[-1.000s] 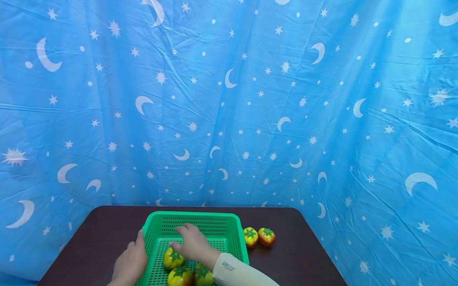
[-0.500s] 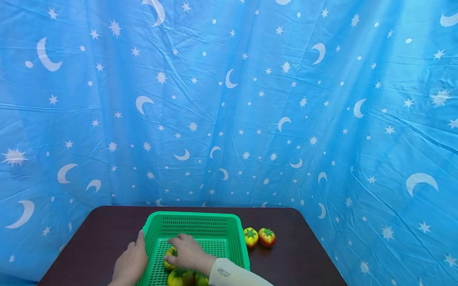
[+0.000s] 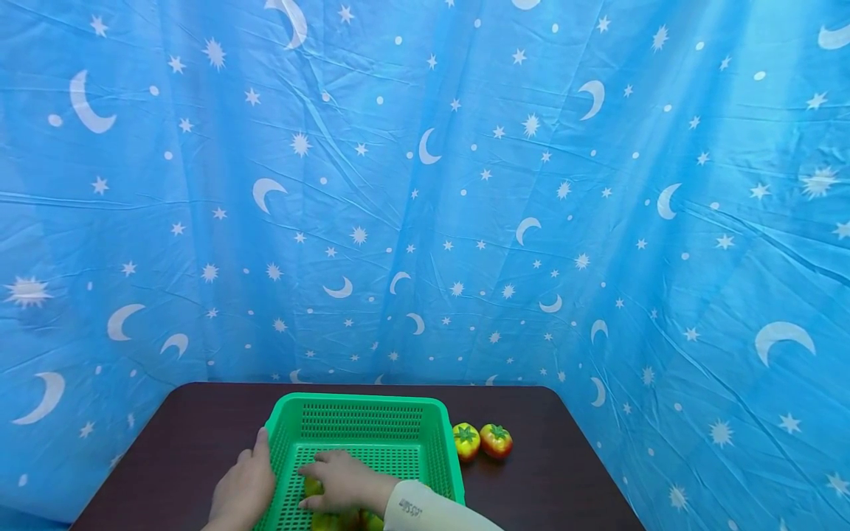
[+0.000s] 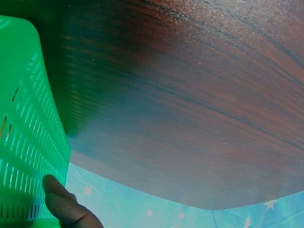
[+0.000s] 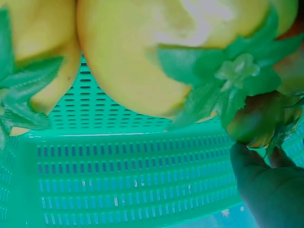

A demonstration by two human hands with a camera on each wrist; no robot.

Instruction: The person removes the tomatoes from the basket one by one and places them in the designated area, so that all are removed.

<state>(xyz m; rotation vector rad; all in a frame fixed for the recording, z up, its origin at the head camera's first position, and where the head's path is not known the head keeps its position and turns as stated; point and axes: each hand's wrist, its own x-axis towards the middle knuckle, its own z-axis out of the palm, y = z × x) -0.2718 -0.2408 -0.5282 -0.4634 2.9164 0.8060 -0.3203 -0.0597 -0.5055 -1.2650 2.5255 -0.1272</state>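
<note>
A green plastic basket (image 3: 372, 400) holds several yellow-red tomatoes with green leafy tops. My left hand (image 3: 242, 487) rests against the outside of its left wall, fingers straight; in the left wrist view the fingers (image 4: 61, 202) touch the slotted wall. My right hand (image 3: 345, 481) is inside the basket, with fingers and thumb on either side of a tomato (image 3: 313, 486), partly hidden by the hand. In the right wrist view, fingertips are at the edge of that tomato (image 5: 259, 118), beyond a large nearer tomato (image 5: 128, 57).
Two more tomatoes, one yellower (image 3: 466, 441) and one redder (image 3: 496, 440), sit on the dark brown table (image 3: 531, 487) just right of the basket. A blue curtain (image 3: 425, 206) with moons and stars hangs behind the table and along its right side.
My right hand has come down and nearer my body, from above the basket floor onto the tomato, covering more of the fruit. My left hand and the basket stay in place.
</note>
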